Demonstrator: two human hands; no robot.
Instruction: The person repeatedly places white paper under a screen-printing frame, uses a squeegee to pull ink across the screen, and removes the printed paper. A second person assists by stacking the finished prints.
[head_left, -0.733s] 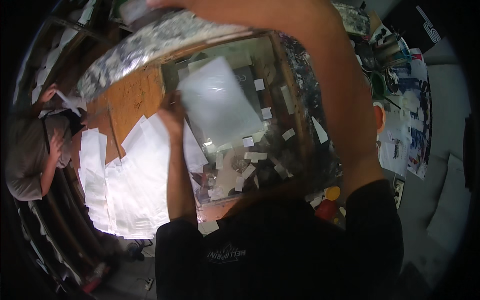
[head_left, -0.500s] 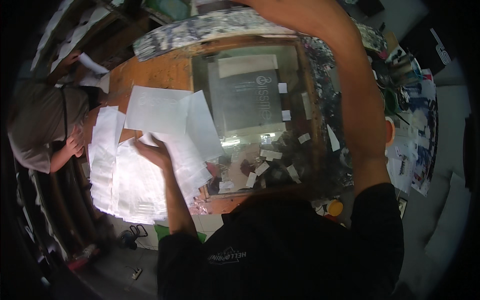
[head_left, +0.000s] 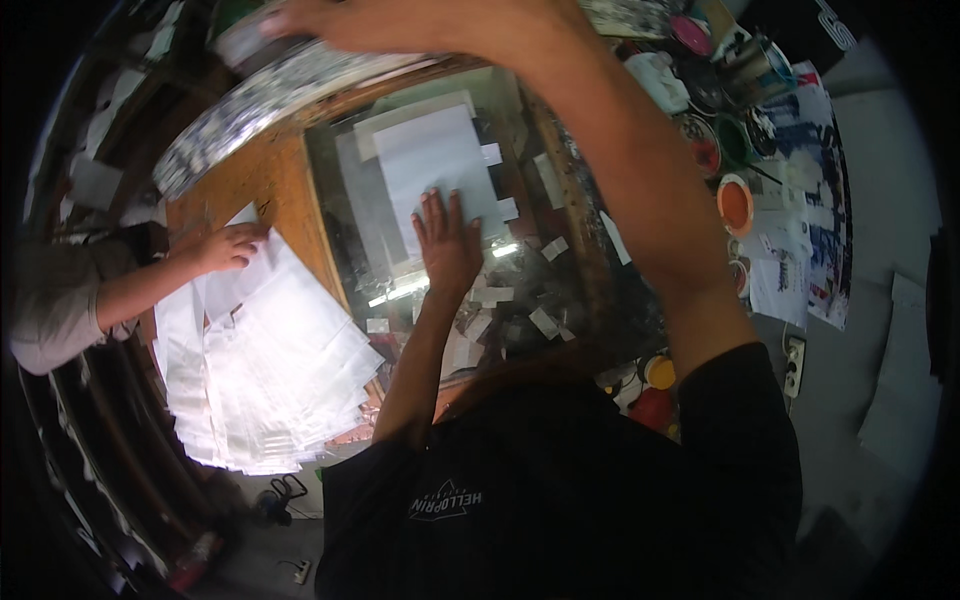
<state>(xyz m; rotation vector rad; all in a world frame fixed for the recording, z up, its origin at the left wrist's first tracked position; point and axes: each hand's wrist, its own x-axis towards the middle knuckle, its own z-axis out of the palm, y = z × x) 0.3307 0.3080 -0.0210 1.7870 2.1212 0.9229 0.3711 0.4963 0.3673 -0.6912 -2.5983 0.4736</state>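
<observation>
My left hand (head_left: 447,245) lies with fingers spread on the lower part of a white sheet (head_left: 432,150), which rests on a glass-topped work surface (head_left: 365,300) in a wooden frame. Small paper tabs (head_left: 491,154) sit along the sheet's right edge. My right arm arches over the far side, and my right hand (head_left: 320,22) is at the top edge beside a long paint-speckled frame bar (head_left: 235,125). Its fingers are blurred and partly cut off, so its grip is unclear. Left of the glass, a fanned stack of white sheets (head_left: 275,350) lies on the wooden table (head_left: 255,165).
At the left, a co-worker's hand (head_left: 232,247) touches the stack's far end. Paint tubs, including an orange one (head_left: 735,205), crowd the right side near a stained sheet (head_left: 780,290). A yellow lid (head_left: 660,372) is close to my right sleeve. Loose paper scraps (head_left: 545,321) dot the glass.
My left hand has moved right, from the stack onto the glass, where a white sheet now covers the lettered area. My right hand shows farther left. The co-worker's hand has reached onto the stack.
</observation>
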